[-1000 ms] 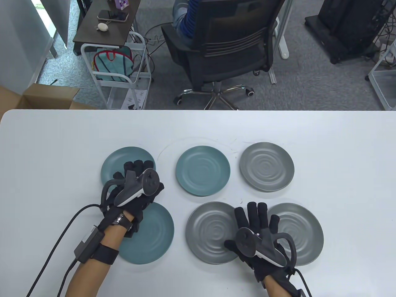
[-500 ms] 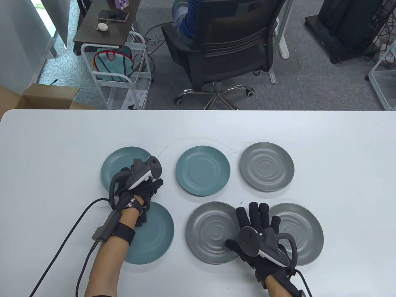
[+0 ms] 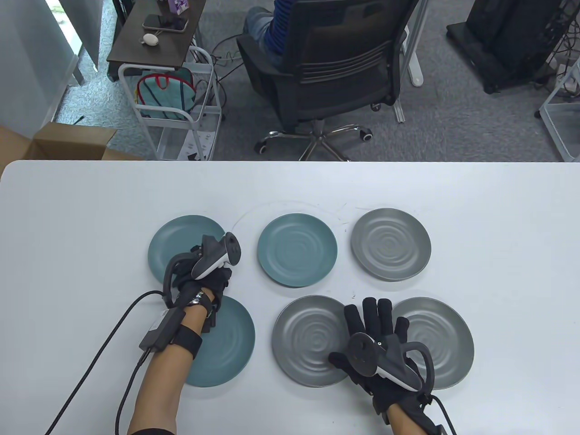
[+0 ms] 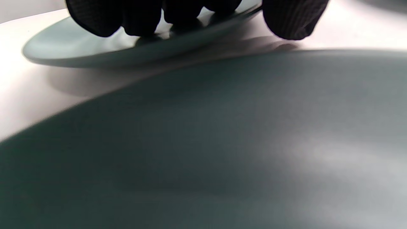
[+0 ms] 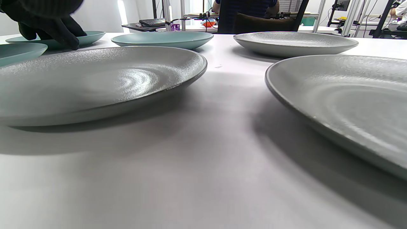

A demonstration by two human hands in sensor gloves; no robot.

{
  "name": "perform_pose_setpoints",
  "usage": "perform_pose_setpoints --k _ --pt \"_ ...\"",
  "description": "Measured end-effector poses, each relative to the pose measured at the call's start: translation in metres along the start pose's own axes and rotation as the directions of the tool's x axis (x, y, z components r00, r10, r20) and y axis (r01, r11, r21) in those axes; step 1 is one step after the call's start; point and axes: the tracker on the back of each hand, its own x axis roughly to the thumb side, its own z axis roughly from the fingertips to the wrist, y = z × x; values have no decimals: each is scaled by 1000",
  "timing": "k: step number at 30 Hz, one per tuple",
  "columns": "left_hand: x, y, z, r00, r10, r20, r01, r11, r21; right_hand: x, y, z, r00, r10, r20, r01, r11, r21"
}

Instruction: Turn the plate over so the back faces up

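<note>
Six plates lie face up on the white table [image 3: 90,204]. My left hand [image 3: 199,267] is at the near rim of the back-left teal plate [image 3: 176,240]. In the left wrist view its fingers [image 4: 140,19] press on the top of that plate [image 4: 79,54], with the thumb [image 4: 292,19] beside the rim. The rim looks slightly raised over a shadow. My right hand [image 3: 376,317] lies flat with spread fingers between the two front grey plates [image 3: 308,340] [image 3: 444,340], holding nothing.
A larger teal plate [image 3: 226,344] lies under my left wrist and fills the left wrist view [image 4: 203,143]. A teal plate [image 3: 297,250] and a grey plate [image 3: 390,244] sit in the back row. An office chair [image 3: 326,68] stands beyond the far table edge.
My left hand has slid forward and curled its fingers over the back-left teal plate's near rim, with the tracker tipping up. My right hand has stayed put.
</note>
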Motion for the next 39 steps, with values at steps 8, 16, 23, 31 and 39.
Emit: perform_pose_setpoints --k 8,16,23,31,39 --pt "4 -1 -1 1000 -14 7 14 1000 -5 3 5 0 1000 -6 26 5 1000 30" --pt "6 2 -1 1000 -12 19 12 1000 -9 7 6 0 999 -9 36 8 999 36" --pt "-5 18 6 995 86 51 -87 996 18 7 6 0 999 -11 34 10 999 41" --pt "-22 40 16 961 254 109 -261 963 58 8 7 1 999 -13 37 11 999 47" --pt "-34 59 27 886 434 162 -450 890 74 9 7 1 999 -13 40 11 999 52"
